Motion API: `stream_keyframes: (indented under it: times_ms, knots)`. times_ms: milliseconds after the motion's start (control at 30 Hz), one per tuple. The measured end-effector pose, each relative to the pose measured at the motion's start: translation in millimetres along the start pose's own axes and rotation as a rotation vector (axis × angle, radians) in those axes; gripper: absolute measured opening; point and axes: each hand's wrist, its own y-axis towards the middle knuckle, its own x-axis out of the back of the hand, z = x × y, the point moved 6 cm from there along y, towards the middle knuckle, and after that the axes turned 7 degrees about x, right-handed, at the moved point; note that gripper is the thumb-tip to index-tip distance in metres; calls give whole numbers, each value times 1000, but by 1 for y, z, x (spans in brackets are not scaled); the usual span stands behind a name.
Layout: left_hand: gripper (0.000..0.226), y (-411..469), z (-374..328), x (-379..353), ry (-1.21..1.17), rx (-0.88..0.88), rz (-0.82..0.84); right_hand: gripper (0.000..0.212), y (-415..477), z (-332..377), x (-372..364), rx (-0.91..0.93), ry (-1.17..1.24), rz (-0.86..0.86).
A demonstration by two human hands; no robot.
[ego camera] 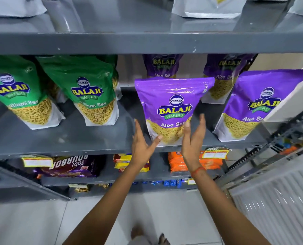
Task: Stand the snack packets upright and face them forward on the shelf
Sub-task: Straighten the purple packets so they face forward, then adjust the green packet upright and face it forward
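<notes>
a purple aloo sev packet is seen upright and label-forward near the front edge of the grey middle shelf. thin yellow sev strands are visible through its clear lower window. the left hand is held open with fingers spread at the packet's lower left, its thumb touching the bottom corner. the right hand is held open at the lower right, thumb against the packet face; nothing is gripped by either hand. a second purple packet stands to the right, its edge cut off by a pale panel. two more purple packets behind are partly hidden by the shelf above. two green sev packets stand to the left, the same strands inside. on the lower shelf, biscuit packs are noted; most labels there are blurred and not legible.
</notes>
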Motion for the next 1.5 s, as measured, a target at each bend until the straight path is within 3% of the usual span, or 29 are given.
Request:
stream_keyframes:
  times_ms: [67, 167, 267, 367, 467, 600, 667, 767, 933, 1167, 1367, 1500]
  knots:
    - [107, -10, -22, 22, 40, -129, -132, 64, -4, 37, -2, 258, -85, -140]
    - [87, -18, -51, 56, 71, -314, -265, 53, -17, 96, -36, 594, -83, -106]
    - [81, -12, -57, 95, 61, -376, -419, 48, -24, 120, -87, 690, -37, -13]
    - [83, 11, -29, 138, 40, -269, -548, 49, -23, 110, -152, 565, -18, 83]
    - [98, 45, 25, 179, -86, -51, -520, 62, -21, 75, -220, 335, -44, 223]
    - [106, 85, 71, 206, -106, 47, -265, 86, -20, 22, -267, -83, 45, 361]
    - [101, 105, 86, 209, -126, 40, -67, 76, -20, 10, -276, -174, 91, 400]
    - [85, 122, 108, 211, -115, 66, 87, 57, -18, 4, -277, -205, 121, 410]
    - [54, 98, 122, 210, -158, 73, 76, 52, -42, 11, -262, -170, 156, 377]
    - [53, 41, 137, 205, -176, 43, 76, 34, -85, 11, -235, -160, 191, 345]
    - [51, 33, 125, 209, -150, 40, 94, 36, -93, 21, -230, -165, 221, 346]
    - [54, 29, 122, 211, -129, 69, 119, 55, -96, 25, -227, -166, 203, 363]
